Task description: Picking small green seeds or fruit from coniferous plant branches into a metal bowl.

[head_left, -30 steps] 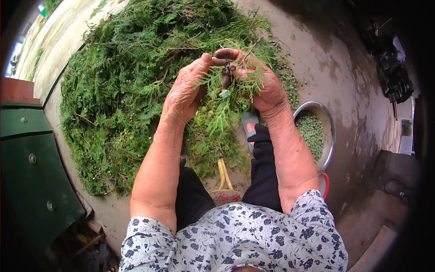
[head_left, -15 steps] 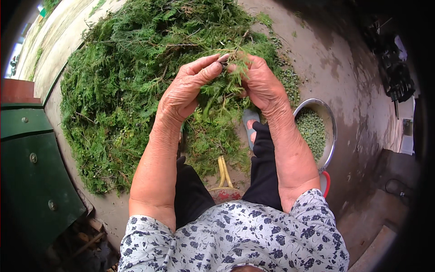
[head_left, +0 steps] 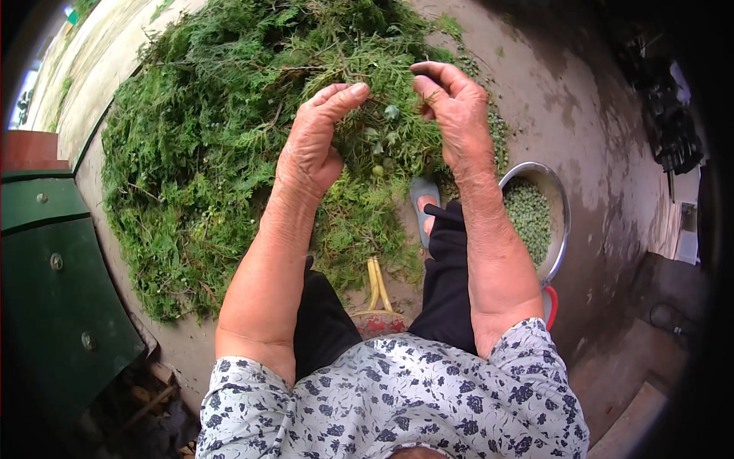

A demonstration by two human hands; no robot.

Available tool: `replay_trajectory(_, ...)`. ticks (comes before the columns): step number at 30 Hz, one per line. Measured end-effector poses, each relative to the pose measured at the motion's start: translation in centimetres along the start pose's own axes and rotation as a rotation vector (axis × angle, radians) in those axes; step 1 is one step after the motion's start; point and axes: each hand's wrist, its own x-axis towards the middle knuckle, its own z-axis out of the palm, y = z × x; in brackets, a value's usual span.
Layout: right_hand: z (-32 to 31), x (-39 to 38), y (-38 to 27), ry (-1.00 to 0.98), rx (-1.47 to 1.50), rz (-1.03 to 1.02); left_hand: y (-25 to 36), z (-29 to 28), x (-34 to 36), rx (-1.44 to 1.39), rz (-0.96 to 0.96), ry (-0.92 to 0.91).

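Two hands are hovering in the head view over the near right edge of the green sprig pile [head_left: 191,176]: your left hand [head_left: 313,141] is half-curling, your right hand [head_left: 465,126] is bending its fingers inward, and whether either is gripping a sprig I cannot tell. Dropped cones could be scattering across the floor [head_left: 554,99] if your fingers are loosening away from the metal bowl [head_left: 566,210], standing off the pile's lower right edge. Pale green cones [head_left: 527,222] are filling its left part; a red-rimmed item [head_left: 551,308] is sitting just beside it, contents hidden.
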Motion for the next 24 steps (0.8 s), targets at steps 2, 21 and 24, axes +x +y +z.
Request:
replay_trajectory(2, -0.4, -0.2, -0.3, 0.070, 0.026, -0.035, -0.2, -0.1, 0.3, -0.060, 0.027, 0.108)
replay_trajectory(21, 1.3, -1.7, -0.1, -0.142, -0.074, -0.039, -2.0, 0.2, 1.9, -0.138, 0.168, 0.316)
replay_trajectory(24, 0.7, -1.4, 0.0, -0.130, 0.211, 0.080, -1.7, -0.4, 2.1, -0.119, 0.164, 0.386)
